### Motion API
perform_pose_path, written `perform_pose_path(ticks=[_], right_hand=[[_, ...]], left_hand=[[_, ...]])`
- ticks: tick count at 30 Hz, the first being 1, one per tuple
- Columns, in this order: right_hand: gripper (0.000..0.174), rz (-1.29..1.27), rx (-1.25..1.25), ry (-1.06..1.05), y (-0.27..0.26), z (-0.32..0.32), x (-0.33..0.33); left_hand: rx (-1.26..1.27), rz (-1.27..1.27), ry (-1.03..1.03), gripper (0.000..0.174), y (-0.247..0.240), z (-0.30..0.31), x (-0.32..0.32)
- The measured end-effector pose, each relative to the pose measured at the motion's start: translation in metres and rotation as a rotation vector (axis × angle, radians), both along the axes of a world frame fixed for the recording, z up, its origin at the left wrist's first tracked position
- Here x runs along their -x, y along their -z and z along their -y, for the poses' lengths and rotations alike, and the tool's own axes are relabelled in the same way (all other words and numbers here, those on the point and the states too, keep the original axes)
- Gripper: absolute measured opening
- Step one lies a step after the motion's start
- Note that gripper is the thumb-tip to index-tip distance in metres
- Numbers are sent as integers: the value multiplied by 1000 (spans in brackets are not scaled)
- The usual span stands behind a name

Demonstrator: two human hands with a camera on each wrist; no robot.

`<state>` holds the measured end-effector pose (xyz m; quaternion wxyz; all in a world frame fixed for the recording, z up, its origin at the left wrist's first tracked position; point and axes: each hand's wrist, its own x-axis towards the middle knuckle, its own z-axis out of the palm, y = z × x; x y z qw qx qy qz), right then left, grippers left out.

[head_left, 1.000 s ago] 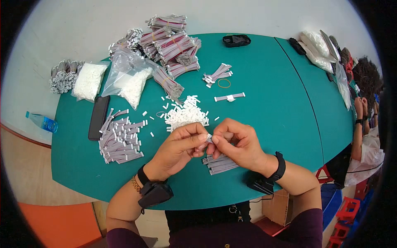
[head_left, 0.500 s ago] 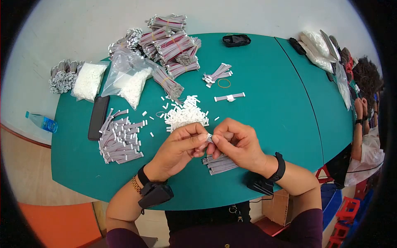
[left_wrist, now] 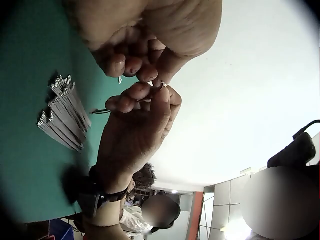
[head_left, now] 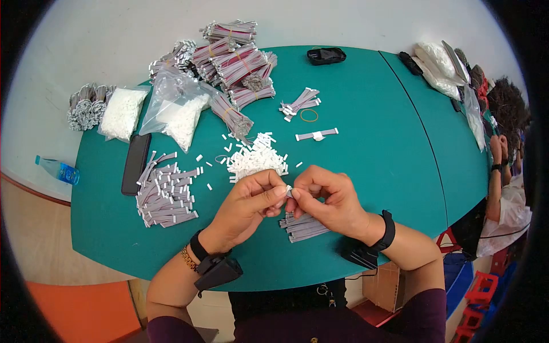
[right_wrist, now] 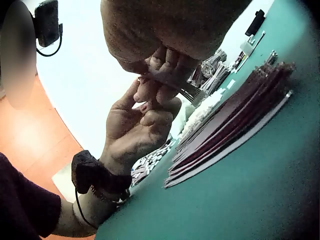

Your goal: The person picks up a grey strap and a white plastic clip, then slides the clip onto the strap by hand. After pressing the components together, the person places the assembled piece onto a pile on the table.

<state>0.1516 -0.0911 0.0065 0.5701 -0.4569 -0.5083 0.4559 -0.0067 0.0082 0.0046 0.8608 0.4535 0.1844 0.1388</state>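
Note:
The left hand (head_left: 247, 207) pinches a small white connector (head_left: 289, 191) between thumb and fingers, over the green table. Meeting it at the fingertips, the right hand (head_left: 331, 201) grips the grey cable at that connector. In the right wrist view the flat cable (right_wrist: 176, 85) runs out from under the right hand's fingers. Under and beside the right hand lies a stack of grey cables (head_left: 304, 227). A heap of white connectors (head_left: 257, 157) is just beyond the left hand. Cables with white ends (head_left: 167, 194) are piled at the left.
Tied cable bundles (head_left: 237, 63) and bags of white pieces (head_left: 123, 112) stand at the back left, near a black phone-like object (head_left: 136, 164). Farther right are a small cable group (head_left: 300, 104), a rubber band (head_left: 309, 115) and one cable (head_left: 316, 135). Another person's arms (head_left: 495, 171) show far right.
The left wrist and its strapped device have turned slightly. Both hands keep nearly the same place, with small shifts at the fingertips around the connector.

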Motion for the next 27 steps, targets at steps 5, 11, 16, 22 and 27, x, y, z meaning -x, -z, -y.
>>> perform_pose_path(ticks=[5,11,16,22,27], right_hand=[[6,-13,23,-4,-2,-1,-1],[7,-56,54,-37,-2,0,-2],[7,-93,96,-62,-4,0,-3],[7,-184,163,-90,-7,-1,-4],[7,-202,212,-126,-9,-2,-7]], left_hand=[[-49,6,-8,14,2,-1,0],[-177,15,-39,15,0,0,-1],[-308,20,-99,16,1,4,-3],[-358,28,-98,15,0,4,-2],[-247,38,-61,16,0,3,-3]])
